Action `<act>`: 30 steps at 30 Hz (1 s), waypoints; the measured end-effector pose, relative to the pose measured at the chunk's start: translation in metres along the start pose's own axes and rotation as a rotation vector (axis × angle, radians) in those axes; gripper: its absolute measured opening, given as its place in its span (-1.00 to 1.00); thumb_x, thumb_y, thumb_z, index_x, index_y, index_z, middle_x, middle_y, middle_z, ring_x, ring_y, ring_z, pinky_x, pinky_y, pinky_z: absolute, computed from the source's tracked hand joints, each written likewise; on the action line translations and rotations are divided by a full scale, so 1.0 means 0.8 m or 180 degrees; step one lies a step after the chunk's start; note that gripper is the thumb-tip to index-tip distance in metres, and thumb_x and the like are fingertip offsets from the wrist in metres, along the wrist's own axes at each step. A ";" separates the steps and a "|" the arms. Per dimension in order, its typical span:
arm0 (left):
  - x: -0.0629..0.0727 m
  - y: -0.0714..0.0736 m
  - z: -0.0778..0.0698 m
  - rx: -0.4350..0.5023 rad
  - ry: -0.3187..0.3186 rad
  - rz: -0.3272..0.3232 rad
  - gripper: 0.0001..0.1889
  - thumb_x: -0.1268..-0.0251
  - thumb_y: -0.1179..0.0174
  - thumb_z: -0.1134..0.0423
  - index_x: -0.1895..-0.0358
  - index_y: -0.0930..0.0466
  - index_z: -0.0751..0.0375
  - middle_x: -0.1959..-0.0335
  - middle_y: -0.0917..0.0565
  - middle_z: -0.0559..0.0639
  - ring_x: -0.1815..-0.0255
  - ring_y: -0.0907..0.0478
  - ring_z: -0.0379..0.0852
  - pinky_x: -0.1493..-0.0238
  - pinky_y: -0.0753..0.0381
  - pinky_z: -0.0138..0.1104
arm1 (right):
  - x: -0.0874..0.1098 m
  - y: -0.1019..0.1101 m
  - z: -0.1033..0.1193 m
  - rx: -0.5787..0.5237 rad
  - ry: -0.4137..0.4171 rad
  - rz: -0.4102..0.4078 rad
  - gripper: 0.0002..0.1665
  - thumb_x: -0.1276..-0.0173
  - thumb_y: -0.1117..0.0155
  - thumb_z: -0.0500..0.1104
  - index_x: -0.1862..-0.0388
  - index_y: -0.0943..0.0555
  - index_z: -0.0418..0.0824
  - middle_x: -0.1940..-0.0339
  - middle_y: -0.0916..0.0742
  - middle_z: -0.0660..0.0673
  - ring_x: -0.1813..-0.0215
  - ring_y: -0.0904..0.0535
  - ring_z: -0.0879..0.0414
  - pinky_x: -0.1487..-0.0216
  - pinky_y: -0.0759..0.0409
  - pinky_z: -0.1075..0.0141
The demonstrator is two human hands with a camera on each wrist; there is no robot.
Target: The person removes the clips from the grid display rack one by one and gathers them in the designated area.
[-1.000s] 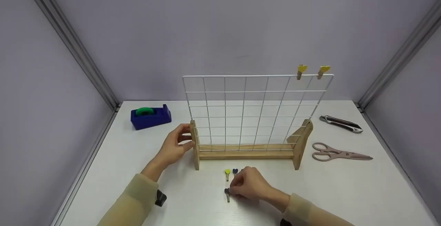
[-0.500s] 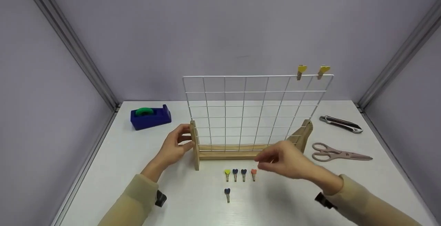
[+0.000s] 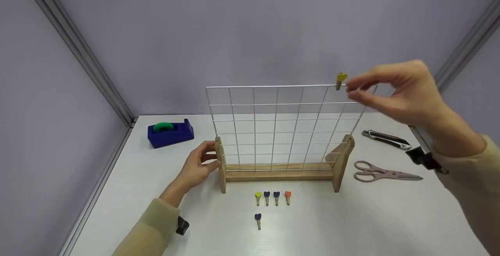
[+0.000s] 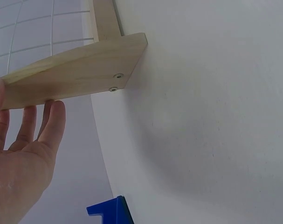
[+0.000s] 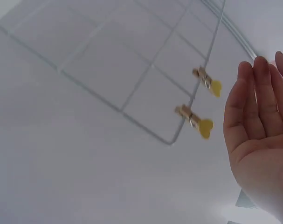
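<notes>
A white wire grid (image 3: pixel 276 104) stands upright in a wooden stand (image 3: pixel 279 176). My left hand (image 3: pixel 197 166) grips the stand's left side piece, thumb on one edge and fingers on the other, as the left wrist view also shows. At the grid's top right corner, my right hand (image 3: pixel 406 92) is raised with thumb and fingertips slightly apart, holding nothing. Just left of its fingertips, a yellow heart clothespin (image 3: pixel 341 78) clips the top wire. A second yellow heart clothespin (image 5: pixel 197 122) shows in the right wrist view; the right hand hides it in the head view.
In front of the stand lie a lime heart clothespin (image 3: pixel 258 198), several dark blue ones (image 3: pixel 276 198) and an orange one (image 3: pixel 288 197). Scissors (image 3: pixel 386 173) and a box cutter (image 3: pixel 386 139) lie right; a blue tape dispenser (image 3: pixel 172 135) stands left.
From the small clothespins on the table, my right hand has moved right and up to the grid's top right corner. A dark blue clothespin stays where it was set. My left hand has kept still.
</notes>
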State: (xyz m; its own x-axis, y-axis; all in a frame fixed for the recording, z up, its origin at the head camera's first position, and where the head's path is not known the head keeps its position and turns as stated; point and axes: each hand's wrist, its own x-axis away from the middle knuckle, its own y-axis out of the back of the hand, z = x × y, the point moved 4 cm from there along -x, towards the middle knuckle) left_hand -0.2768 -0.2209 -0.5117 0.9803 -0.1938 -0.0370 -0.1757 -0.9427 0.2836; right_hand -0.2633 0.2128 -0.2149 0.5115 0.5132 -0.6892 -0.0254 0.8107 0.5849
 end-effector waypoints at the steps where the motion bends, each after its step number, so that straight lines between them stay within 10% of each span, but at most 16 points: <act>1: 0.000 0.000 0.000 -0.0006 0.0003 0.0000 -0.43 -0.50 -0.28 0.59 -0.52 -0.50 0.28 -0.46 -0.65 0.29 -0.49 -0.66 0.28 -0.48 -0.78 -0.04 | -0.006 0.008 -0.002 0.0071 0.0008 -0.0091 -0.71 -0.09 -0.56 -0.64 0.22 -0.88 -0.42 0.18 -0.92 0.28 0.17 -0.84 0.44 0.01 -0.75 0.60; 12: -0.001 0.000 0.003 -0.0026 0.0012 -0.0026 -0.43 -0.48 -0.28 0.59 -0.50 -0.53 0.25 -0.45 -0.66 0.29 -0.48 -0.68 0.28 -0.49 -0.77 0.01 | -0.020 0.011 -0.061 0.0256 -0.1224 0.0233 -0.73 -0.38 -0.63 -0.36 -0.05 -0.89 -0.34 0.17 -0.92 0.32 0.22 -0.84 0.40 0.16 -0.72 0.64; 21: 0.000 0.001 0.003 -0.0044 0.0036 -0.0034 -0.43 -0.48 -0.28 0.59 -0.51 -0.53 0.24 -0.46 -0.66 0.28 -0.47 -0.68 0.26 -0.50 -0.76 0.02 | -0.018 -0.005 -0.073 -0.0186 -0.1300 -0.0077 -0.86 -0.44 -0.59 -0.35 0.14 -0.89 -0.45 0.33 -0.95 0.12 0.47 -0.71 0.42 0.47 -0.59 0.61; 30: -0.001 0.001 0.004 -0.0034 -0.0006 0.0025 -0.44 -0.49 -0.27 0.60 -0.50 -0.50 0.29 -0.46 -0.63 0.33 -0.47 -0.67 0.30 -0.45 -0.80 -0.09 | -0.012 -0.010 -0.078 -0.0826 -0.1377 -0.0316 -0.89 -0.40 -0.51 -0.51 0.16 -0.82 -0.62 0.31 -0.96 -0.02 0.27 -0.92 0.24 0.19 -0.83 0.51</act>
State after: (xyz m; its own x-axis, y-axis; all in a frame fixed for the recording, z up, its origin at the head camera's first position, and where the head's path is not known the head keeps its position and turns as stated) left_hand -0.2784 -0.2226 -0.5143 0.9788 -0.2018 -0.0365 -0.1824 -0.9382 0.2940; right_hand -0.3219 0.2190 -0.2395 0.8294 0.3112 -0.4640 -0.1430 0.9211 0.3622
